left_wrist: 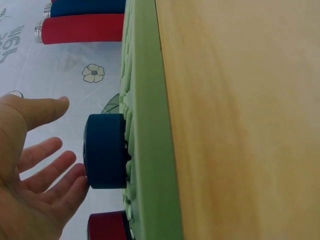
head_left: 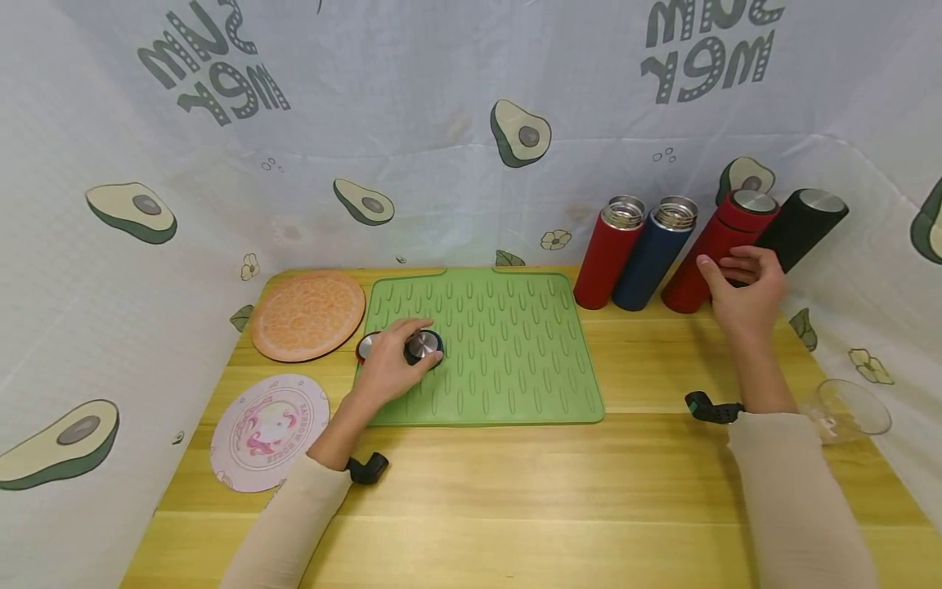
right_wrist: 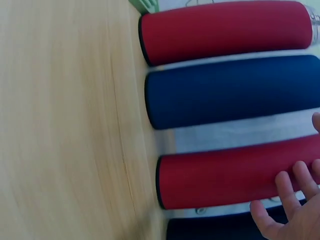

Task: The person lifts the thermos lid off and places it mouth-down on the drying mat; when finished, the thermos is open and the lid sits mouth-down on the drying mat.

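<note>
Over the left part of a green ridged mat (head_left: 508,352), my left hand (head_left: 390,364) spreads loosely around a dark blue bottle lid (left_wrist: 106,151). Its little-finger side is at the lid's edge; the thumb stands clear of it. Beside that lid sits a red lid (left_wrist: 107,226), partly covered by the hand in the head view. My right hand (head_left: 751,303) is at a capped red bottle (head_left: 710,258), its fingers loosely spread. Whether the fingertips touch the bottle I cannot tell. Behind this hand stands a capped black bottle (head_left: 802,225).
An uncapped red bottle (head_left: 607,262) and an uncapped blue bottle (head_left: 655,262) stand right of the mat. An orange round mat (head_left: 309,315) and a pink round mat (head_left: 271,433) lie at left. Near the right edge is a clear glass (head_left: 846,413). Printed cloth rises behind.
</note>
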`<state>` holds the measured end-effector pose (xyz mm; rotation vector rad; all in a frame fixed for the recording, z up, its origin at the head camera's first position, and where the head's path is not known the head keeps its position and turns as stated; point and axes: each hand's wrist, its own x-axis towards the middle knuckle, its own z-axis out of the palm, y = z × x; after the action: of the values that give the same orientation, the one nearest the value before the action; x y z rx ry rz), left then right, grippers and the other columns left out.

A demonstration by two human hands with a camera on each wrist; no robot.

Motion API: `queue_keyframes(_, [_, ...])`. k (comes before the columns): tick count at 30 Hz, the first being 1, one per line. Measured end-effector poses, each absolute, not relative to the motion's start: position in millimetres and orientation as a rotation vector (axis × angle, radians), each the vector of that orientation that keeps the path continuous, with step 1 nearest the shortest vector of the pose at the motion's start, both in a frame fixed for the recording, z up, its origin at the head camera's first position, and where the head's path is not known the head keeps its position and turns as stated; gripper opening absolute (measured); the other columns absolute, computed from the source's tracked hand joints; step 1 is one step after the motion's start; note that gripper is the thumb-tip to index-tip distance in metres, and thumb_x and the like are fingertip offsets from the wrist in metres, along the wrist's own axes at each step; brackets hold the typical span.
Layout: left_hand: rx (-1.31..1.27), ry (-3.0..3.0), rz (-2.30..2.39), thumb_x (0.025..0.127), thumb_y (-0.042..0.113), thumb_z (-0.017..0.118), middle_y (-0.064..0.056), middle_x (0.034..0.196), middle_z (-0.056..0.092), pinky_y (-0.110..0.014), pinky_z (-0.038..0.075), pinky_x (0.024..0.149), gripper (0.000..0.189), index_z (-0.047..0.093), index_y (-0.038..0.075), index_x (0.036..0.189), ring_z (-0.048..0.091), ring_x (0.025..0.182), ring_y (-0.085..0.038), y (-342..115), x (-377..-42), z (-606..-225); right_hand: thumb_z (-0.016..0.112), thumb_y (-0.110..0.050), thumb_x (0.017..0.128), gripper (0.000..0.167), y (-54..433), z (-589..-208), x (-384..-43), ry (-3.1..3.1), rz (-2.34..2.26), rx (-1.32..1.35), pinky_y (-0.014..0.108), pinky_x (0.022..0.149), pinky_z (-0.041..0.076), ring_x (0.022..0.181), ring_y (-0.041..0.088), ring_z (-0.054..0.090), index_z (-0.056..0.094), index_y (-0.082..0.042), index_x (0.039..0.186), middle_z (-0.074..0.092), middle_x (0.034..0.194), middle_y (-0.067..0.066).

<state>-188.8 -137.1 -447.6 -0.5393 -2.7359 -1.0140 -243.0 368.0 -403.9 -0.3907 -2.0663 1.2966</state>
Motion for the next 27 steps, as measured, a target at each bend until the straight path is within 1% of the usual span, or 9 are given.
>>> queue_keyframes(3, [-0.537, -2.721, -1.031, 0.091, 0.037, 0.080, -0.011, 0.139, 0.064, -0.052, 0.055, 0.100, 0.056, 0.064, 0.013, 0.140, 0.065, 0.122, -0.032, -136, -190, -448, 0.082, -0.034, 0.088, 0.047, 375, -403, -243, -2.057, 1.293, -0.428, 0.011, 0.089, 0.049, 0.094, -0.006, 0.057, 0.062, -0.019, 0.127, 0.057, 0.103, -0.021])
queue_keyframes(6, [-0.532, -2.708, -1.072, 0.090, 0.039, 0.081, -0.008, 0.137, 0.065, -0.048, 0.058, 0.095, 0.058, 0.064, 0.016, 0.140, 0.067, 0.116, -0.029, -134, -192, -448, 0.083, -0.036, 0.087, 0.054, 379, -402, -243, -2.072, 1.276, -0.465, 0.011, 0.088, 0.048, 0.094, -0.006, 0.056, 0.059, -0.019, 0.132, 0.054, 0.106, -0.022])
queue_keyframes(10, [-0.552, -2.683, -1.141, 0.089, 0.042, 0.082, -0.006, 0.136, 0.065, -0.046, 0.060, 0.090, 0.060, 0.063, 0.019, 0.141, 0.069, 0.111, -0.027, -130, -194, -448, 0.081, -0.041, 0.087, 0.065, 384, -401, -245, -2.131, 1.281, -0.517, 0.013, 0.091, 0.048, 0.101, -0.004, 0.055, 0.051, -0.023, 0.142, 0.053, 0.119, -0.020])
queue_keyframes(13, [-0.578, -2.667, -1.185, 0.089, 0.043, 0.082, -0.008, 0.136, 0.066, -0.045, 0.060, 0.091, 0.061, 0.063, 0.018, 0.142, 0.068, 0.114, -0.027, -126, -197, -447, 0.078, -0.043, 0.089, 0.071, 386, -399, -248, -2.188, 1.327, -0.562, 0.017, 0.101, 0.049, 0.112, 0.001, 0.053, 0.044, -0.029, 0.149, 0.053, 0.138, -0.013])
queue_keyframes(16, [-0.584, -2.648, -1.238, 0.088, 0.041, 0.082, -0.011, 0.135, 0.066, -0.045, 0.059, 0.094, 0.061, 0.063, 0.017, 0.141, 0.067, 0.116, -0.030, -121, -199, -447, 0.075, -0.044, 0.092, 0.073, 388, -397, -252, -2.234, 1.399, -0.584, 0.023, 0.114, 0.045, 0.126, 0.008, 0.052, 0.037, -0.035, 0.154, 0.047, 0.155, -0.007])
queue_keyframes(19, [-0.580, -2.634, -1.298, 0.089, 0.042, 0.082, -0.008, 0.136, 0.066, -0.043, 0.058, 0.100, 0.060, 0.063, 0.020, 0.142, 0.065, 0.121, -0.029, -114, -203, -445, 0.073, -0.042, 0.094, 0.073, 389, -394, -257, -2.226, 1.482, -0.571, 0.029, 0.120, 0.041, 0.135, 0.013, 0.050, 0.034, -0.037, 0.156, 0.042, 0.161, -0.005])
queue_keyframes(23, [-0.594, -2.591, -1.408, 0.090, 0.041, 0.080, -0.005, 0.137, 0.065, -0.040, 0.055, 0.106, 0.058, 0.062, 0.022, 0.142, 0.062, 0.126, -0.028, -103, -209, -443, 0.068, -0.045, 0.097, 0.079, 391, -393, -263, -2.272, 1.566, -0.553, 0.034, 0.127, 0.030, 0.150, 0.017, 0.039, 0.023, -0.037, 0.161, 0.030, 0.169, -0.005])
queue_keyframes(26, [-0.616, -2.550, -1.476, 0.091, 0.037, 0.081, -0.007, 0.135, 0.066, -0.041, 0.055, 0.106, 0.056, 0.064, 0.018, 0.140, 0.063, 0.125, -0.031, -98, -212, -442, 0.065, -0.044, 0.099, 0.082, 390, -394, -267, -2.317, 1.608, -0.536, 0.035, 0.129, 0.023, 0.157, 0.018, 0.028, 0.014, -0.037, 0.164, 0.023, 0.172, -0.007])
queue_keyframes(27, [-0.621, -2.543, -1.486, 0.090, 0.037, 0.081, -0.007, 0.135, 0.066, -0.041, 0.055, 0.105, 0.056, 0.064, 0.017, 0.140, 0.063, 0.125, -0.033, -97, -212, -441, 0.064, -0.043, 0.099, 0.082, 390, -395, -268, -2.314, 1.617, -0.528, 0.035, 0.130, 0.022, 0.158, 0.018, 0.027, 0.014, -0.036, 0.164, 0.022, 0.172, -0.007])
